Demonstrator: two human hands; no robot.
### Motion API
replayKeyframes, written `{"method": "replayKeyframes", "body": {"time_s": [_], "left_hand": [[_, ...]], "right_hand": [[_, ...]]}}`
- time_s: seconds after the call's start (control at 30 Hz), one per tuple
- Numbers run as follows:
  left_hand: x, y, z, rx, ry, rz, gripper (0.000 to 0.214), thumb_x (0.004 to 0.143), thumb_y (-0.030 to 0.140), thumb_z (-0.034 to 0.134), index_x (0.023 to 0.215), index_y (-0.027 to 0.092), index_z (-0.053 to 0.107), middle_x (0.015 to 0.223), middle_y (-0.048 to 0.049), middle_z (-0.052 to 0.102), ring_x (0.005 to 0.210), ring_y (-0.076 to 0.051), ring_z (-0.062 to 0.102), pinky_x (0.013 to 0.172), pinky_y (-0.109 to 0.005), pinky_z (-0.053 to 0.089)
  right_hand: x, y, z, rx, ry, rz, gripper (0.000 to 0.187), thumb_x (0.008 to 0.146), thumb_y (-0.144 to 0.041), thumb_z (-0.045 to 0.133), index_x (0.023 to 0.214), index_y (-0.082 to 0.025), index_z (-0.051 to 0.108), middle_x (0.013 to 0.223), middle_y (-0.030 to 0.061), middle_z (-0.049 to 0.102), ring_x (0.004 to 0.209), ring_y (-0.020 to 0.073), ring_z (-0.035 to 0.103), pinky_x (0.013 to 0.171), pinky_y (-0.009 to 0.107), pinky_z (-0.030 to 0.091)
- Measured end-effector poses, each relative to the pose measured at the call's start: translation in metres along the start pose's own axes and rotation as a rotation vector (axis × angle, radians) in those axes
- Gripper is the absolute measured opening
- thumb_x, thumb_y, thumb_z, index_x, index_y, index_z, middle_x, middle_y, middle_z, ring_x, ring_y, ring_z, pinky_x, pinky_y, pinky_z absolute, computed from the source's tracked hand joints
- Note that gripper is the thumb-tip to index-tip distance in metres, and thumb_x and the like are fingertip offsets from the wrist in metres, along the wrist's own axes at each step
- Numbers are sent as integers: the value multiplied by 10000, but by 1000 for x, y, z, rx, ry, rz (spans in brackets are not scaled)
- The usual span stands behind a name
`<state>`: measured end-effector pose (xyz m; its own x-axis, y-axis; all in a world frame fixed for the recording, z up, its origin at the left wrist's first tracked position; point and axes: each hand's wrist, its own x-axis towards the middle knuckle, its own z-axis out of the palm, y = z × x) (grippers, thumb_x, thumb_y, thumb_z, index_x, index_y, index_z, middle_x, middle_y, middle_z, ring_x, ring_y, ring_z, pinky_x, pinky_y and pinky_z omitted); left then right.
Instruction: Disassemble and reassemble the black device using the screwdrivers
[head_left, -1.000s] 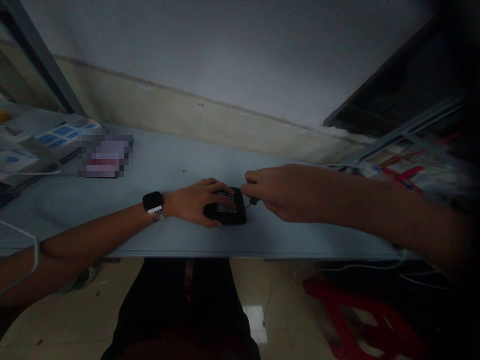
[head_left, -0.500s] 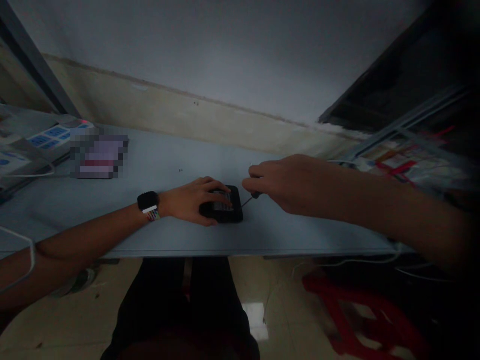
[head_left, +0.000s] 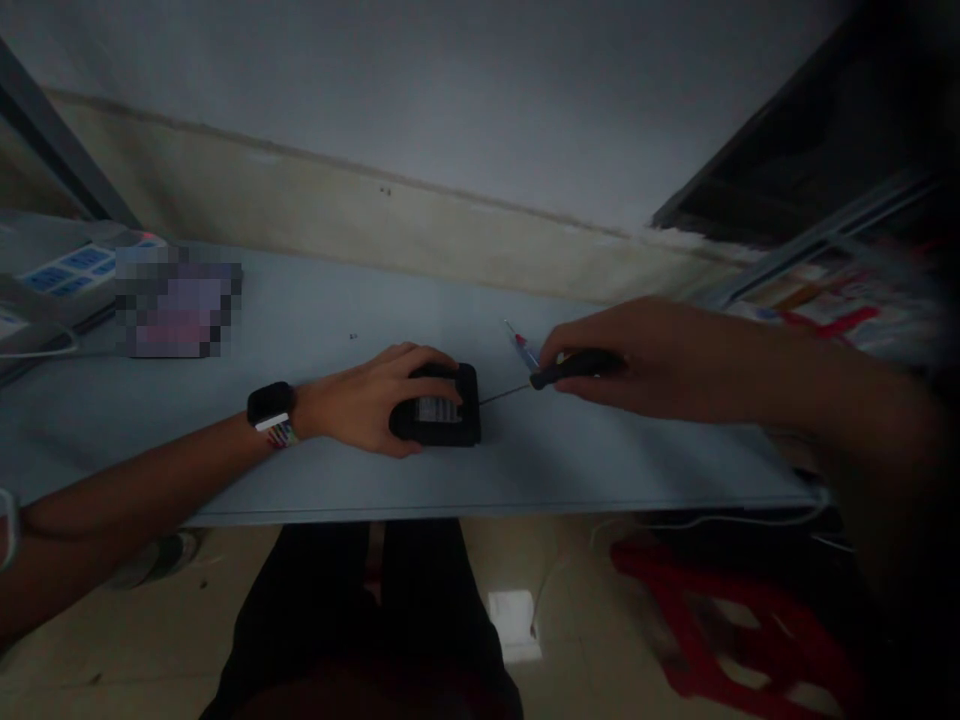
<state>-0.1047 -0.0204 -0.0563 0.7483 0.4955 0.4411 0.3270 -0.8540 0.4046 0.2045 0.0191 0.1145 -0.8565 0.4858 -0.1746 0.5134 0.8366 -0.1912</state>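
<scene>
My left hand [head_left: 382,395], wearing a dark watch [head_left: 270,404], is closed around a small black device [head_left: 471,405] with a pale printed label, holding it down on the grey tabletop [head_left: 420,478]. My right hand [head_left: 615,360] grips a screwdriver [head_left: 581,367] by its black handle. The thin shaft slants low to the left, and its tip meets the device's right edge; whether it goes in there I cannot tell. Just behind the right-hand fingers lies a slim tool [head_left: 523,347] with a clear, bluish body and a red spot.
A blurred-out purplish flat object [head_left: 184,308] lies at the left, beside white boxes with blue labels [head_left: 71,275]. Two tiny dark bits [head_left: 353,337] are on the tabletop. A wall runs along the back. Below at right stands a red plastic stool [head_left: 720,620].
My right hand has drawn back to the right and tilted the screwdriver lower, its tip now at the device's side edge. The slim bluish tool has come into view. My left hand keeps its hold.
</scene>
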Motion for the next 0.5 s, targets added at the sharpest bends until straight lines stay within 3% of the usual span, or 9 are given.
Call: {"method": "replayKeyframes", "body": {"time_s": [0.07, 0.13, 0.23, 0.37, 0.5], "left_hand": [[1, 3, -3, -8, -14, -14, 676, 781, 294, 888, 1405, 235, 633, 1557, -188, 512, 1424, -394, 532, 1209, -607, 454], [1, 5, -4, -27, -18, -26, 649, 797, 289, 884, 1395, 234, 639, 1573, -184, 503, 1446, -394, 509, 1219, -609, 445], [1, 6, -5, -32, -33, -44, 595, 841, 300, 863, 1390, 236, 641, 1592, -177, 495, 1464, -389, 485, 1231, -616, 428], [1, 8, -7, -38, -56, -58, 614, 870, 307, 854, 1427, 240, 605, 1614, -174, 485, 1493, -379, 464, 1252, -597, 421], [3, 10, -10, -28, -67, -58, 603, 889, 283, 840, 1434, 233, 587, 1604, -179, 498, 1486, -374, 478, 1247, -595, 433]], "right_hand": [[-10, 16, 7, 207, 64, 58, 118, 987, -337, 692, 1055, -245, 724, 917, 39, 775, 771, 200, 713, 644, 307, 491], [-21, 33, 23, 405, 214, 118, 187, 942, -382, 766, 1026, -249, 665, 939, 34, 748, 829, 207, 718, 658, 300, 508], [-36, 55, 58, 716, 336, 163, 235, 904, -362, 809, 994, -259, 618, 887, -9, 652, 770, 155, 652, 633, 260, 488], [-44, 65, 108, 1077, 452, 150, 235, 903, -372, 820, 1002, -273, 631, 748, -42, 599, 544, 108, 488, 471, 242, 361], [-38, 50, 139, 1134, 851, 185, 221, 868, -395, 862, 977, -249, 737, 659, -11, 666, 464, 138, 558, 408, 264, 392]]}}
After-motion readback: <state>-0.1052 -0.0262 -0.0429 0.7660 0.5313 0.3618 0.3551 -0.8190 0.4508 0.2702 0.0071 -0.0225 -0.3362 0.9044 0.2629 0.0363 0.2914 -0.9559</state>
